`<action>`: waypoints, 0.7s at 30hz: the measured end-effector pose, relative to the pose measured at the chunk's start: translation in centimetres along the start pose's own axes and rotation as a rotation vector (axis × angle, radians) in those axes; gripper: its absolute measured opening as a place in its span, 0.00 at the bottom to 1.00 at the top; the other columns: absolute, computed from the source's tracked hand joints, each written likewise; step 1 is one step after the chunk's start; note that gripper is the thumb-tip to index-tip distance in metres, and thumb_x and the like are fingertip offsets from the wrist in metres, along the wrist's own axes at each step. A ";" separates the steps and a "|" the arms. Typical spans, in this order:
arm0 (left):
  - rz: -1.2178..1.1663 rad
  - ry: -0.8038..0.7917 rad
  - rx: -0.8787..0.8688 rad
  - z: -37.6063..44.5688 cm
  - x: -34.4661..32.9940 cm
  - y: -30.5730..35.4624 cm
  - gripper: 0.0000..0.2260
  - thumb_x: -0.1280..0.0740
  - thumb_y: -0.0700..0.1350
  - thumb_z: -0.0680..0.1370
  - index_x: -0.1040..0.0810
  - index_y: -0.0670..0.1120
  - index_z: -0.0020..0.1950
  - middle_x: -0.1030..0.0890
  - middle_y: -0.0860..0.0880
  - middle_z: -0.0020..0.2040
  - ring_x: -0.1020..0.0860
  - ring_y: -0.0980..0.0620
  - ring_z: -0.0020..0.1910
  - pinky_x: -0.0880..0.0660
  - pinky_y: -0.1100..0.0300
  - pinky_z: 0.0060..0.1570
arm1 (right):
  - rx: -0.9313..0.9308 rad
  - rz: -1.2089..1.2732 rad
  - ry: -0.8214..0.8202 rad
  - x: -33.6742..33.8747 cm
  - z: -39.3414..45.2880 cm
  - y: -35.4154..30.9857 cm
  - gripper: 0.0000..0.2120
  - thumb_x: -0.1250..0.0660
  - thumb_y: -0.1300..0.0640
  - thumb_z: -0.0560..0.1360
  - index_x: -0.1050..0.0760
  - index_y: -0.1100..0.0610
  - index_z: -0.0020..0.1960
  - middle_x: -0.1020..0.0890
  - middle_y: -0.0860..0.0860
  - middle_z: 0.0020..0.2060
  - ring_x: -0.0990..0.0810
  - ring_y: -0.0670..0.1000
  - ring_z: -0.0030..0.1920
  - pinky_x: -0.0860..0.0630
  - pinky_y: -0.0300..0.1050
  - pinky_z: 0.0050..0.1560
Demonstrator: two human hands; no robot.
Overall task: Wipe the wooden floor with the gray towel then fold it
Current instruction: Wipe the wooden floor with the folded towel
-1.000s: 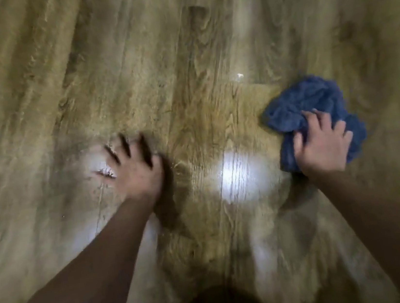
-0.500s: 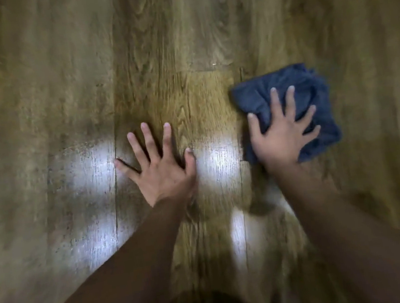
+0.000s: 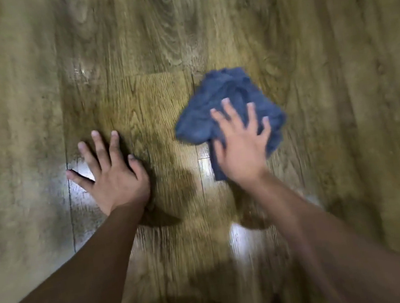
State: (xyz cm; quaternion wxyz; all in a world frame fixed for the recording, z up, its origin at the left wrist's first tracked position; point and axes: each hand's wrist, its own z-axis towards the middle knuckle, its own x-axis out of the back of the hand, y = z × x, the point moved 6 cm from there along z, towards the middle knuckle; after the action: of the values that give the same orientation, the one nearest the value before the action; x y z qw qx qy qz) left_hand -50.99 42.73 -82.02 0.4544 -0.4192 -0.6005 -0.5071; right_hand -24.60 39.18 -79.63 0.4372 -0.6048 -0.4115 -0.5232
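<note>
I am pressing my flat, spread right hand (image 3: 241, 146) on the bunched gray towel (image 3: 228, 102), wiping the wooden floor (image 3: 141, 44); my left hand (image 3: 112, 173), fingers splayed, is bracing. Folding is not begun.

The gray towel (image 3: 223, 102), a bluish-gray cloth, lies bunched and creased on the wooden floor (image 3: 154, 43), unfolded, its near part hidden under a flat hand. The wooden floor is brown-grained planks with seams running away from the viewer and bright glare patches just near of the towel.
</note>
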 end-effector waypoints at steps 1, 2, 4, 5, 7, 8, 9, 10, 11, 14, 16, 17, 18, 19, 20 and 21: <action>0.004 0.002 0.002 0.0 0.0 0.1 0.27 0.48 0.53 0.78 0.40 0.54 0.79 0.48 0.51 0.83 0.56 0.47 0.81 0.64 0.31 0.71 | -0.099 0.018 0.003 0.3 0.5 3.3 0.31 0.41 0.41 0.75 0.40 0.40 0.77 0.43 0.43 0.80 0.46 0.64 0.79 0.47 0.76 0.71; 0.009 0.005 0.004 0.0 0.0 0.0 0.27 0.48 0.53 0.78 0.40 0.54 0.79 0.48 0.51 0.83 0.56 0.47 0.81 0.64 0.31 0.71 | -0.197 0.040 0.001 0.6 0.8 6.6 0.31 0.43 0.37 0.75 0.42 0.38 0.78 0.45 0.43 0.81 0.48 0.65 0.79 0.49 0.77 0.70; 0.018 0.009 0.006 0.1 -0.1 0.1 0.27 0.47 0.53 0.78 0.40 0.54 0.79 0.48 0.51 0.83 0.56 0.47 0.81 0.63 0.31 0.71 | -0.321 0.053 -0.014 0.9 1.3 11.5 0.35 0.45 0.28 0.74 0.45 0.37 0.78 0.48 0.43 0.81 0.50 0.66 0.79 0.50 0.78 0.70; 0.026 0.010 0.006 0.1 0.0 0.2 0.27 0.47 0.53 0.78 0.40 0.54 0.79 0.48 0.51 0.83 0.55 0.47 0.81 0.63 0.31 0.71 | -0.339 0.053 -0.025 1.0 1.5 12.5 0.37 0.45 0.25 0.72 0.46 0.37 0.77 0.48 0.43 0.81 0.49 0.67 0.78 0.50 0.78 0.69; 0.040 0.009 0.002 0.1 0.0 0.2 0.27 0.47 0.53 0.78 0.41 0.54 0.79 0.48 0.51 0.82 0.55 0.46 0.81 0.62 0.30 0.71 | -0.339 0.074 -0.017 1.2 1.5 12.1 0.35 0.44 0.27 0.73 0.42 0.37 0.76 0.46 0.43 0.80 0.45 0.67 0.77 0.45 0.77 0.68; 0.041 0.009 0.000 0.1 0.0 0.2 0.27 0.47 0.53 0.78 0.41 0.54 0.79 0.48 0.51 0.82 0.56 0.46 0.81 0.62 0.30 0.71 | -0.339 0.095 0.003 1.3 1.1 11.3 0.32 0.43 0.30 0.73 0.40 0.38 0.75 0.44 0.43 0.80 0.43 0.67 0.75 0.43 0.76 0.67; 0.040 0.011 -0.002 0.1 0.0 0.2 0.27 0.46 0.52 0.78 0.41 0.54 0.79 0.48 0.51 0.82 0.55 0.46 0.81 0.62 0.30 0.71 | -0.333 0.115 0.022 1.4 0.5 10.4 0.30 0.43 0.34 0.74 0.38 0.39 0.74 0.42 0.43 0.79 0.42 0.67 0.74 0.41 0.74 0.66; 0.039 0.014 -0.004 0.1 0.0 0.2 0.27 0.46 0.52 0.78 0.41 0.54 0.79 0.48 0.51 0.82 0.55 0.46 0.81 0.62 0.29 0.71 | -0.319 0.131 0.034 1.4 -0.4 9.4 0.29 0.42 0.37 0.74 0.36 0.40 0.74 0.41 0.42 0.79 0.41 0.67 0.74 0.40 0.73 0.65; 0.038 0.015 -0.003 0.1 0.0 0.3 0.27 0.46 0.52 0.78 0.41 0.54 0.79 0.48 0.50 0.82 0.55 0.46 0.81 0.62 0.29 0.71 | -0.298 0.141 0.034 1.4 -1.6 8.3 0.28 0.42 0.39 0.74 0.35 0.41 0.74 0.40 0.42 0.79 0.40 0.66 0.73 0.39 0.71 0.64; 0.044 0.009 -0.001 0.0 0.1 0.3 0.27 0.46 0.52 0.79 0.41 0.54 0.79 0.48 0.50 0.82 0.56 0.46 0.81 0.63 0.30 0.71 | -0.194 0.163 -0.008 1.0 -6.6 4.6 0.28 0.40 0.41 0.73 0.33 0.42 0.73 0.39 0.43 0.78 0.40 0.65 0.74 0.36 0.67 0.63; 0.040 0.000 0.001 -0.1 0.2 0.3 0.27 0.47 0.52 0.79 0.41 0.54 0.79 0.49 0.50 0.83 0.56 0.46 0.81 0.63 0.30 0.71 | -0.100 0.150 -0.049 0.1 -11.8 1.3 0.29 0.40 0.41 0.73 0.34 0.42 0.74 0.40 0.44 0.79 0.42 0.64 0.76 0.36 0.68 0.64; 0.039 -0.005 0.004 -0.1 0.2 0.3 0.27 0.47 0.52 0.79 0.41 0.54 0.79 0.49 0.50 0.83 0.56 0.46 0.81 0.63 0.30 0.71 | -0.033 0.133 -0.075 -0.5 -14.7 -0.4 0.30 0.39 0.41 0.73 0.35 0.42 0.74 0.40 0.45 0.79 0.42 0.63 0.77 0.36 0.69 0.66; 0.039 -0.009 0.007 -0.1 0.2 0.3 0.27 0.47 0.53 0.79 0.42 0.54 0.79 0.49 0.50 0.83 0.57 0.45 0.81 0.63 0.30 0.71 | 0.045 0.108 -0.101 -1.1 -17.5 -1.9 0.31 0.38 0.40 0.72 0.35 0.42 0.74 0.40 0.45 0.79 0.43 0.64 0.77 0.36 0.70 0.66; 0.038 -0.010 0.008 -0.1 0.3 0.3 0.27 0.48 0.53 0.79 0.42 0.54 0.79 0.49 0.50 0.83 0.57 0.45 0.81 0.63 0.30 0.71 | 0.120 0.083 -0.122 -1.7 -19.7 -3.1 0.31 0.37 0.38 0.72 0.34 0.42 0.74 0.39 0.46 0.79 0.42 0.65 0.77 0.36 0.71 0.65; 0.037 -0.012 0.008 -0.1 0.3 0.3 0.27 0.48 0.53 0.79 0.42 0.54 0.80 0.49 0.50 0.83 0.57 0.45 0.81 0.63 0.30 0.71 | 0.167 0.056 -0.134 -2.1 -21.1 -3.6 0.31 0.36 0.35 0.72 0.32 0.43 0.73 0.37 0.48 0.78 0.42 0.66 0.77 0.36 0.72 0.65; 0.037 -0.014 0.007 -0.2 0.3 0.3 0.27 0.48 0.53 0.79 0.42 0.54 0.80 0.49 0.50 0.83 0.57 0.46 0.81 0.63 0.29 0.71 | 0.180 0.035 -0.138 -2.3 -21.5 -3.5 0.33 0.36 0.31 0.71 0.32 0.43 0.72 0.35 0.50 0.76 0.42 0.68 0.76 0.37 0.73 0.65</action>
State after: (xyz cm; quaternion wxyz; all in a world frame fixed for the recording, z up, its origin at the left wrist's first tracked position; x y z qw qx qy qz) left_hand -50.71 42.63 -81.62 0.4609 -0.4322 -0.5977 -0.4935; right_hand -34.11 19.46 -80.05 0.4696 -0.6047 -0.4751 -0.4337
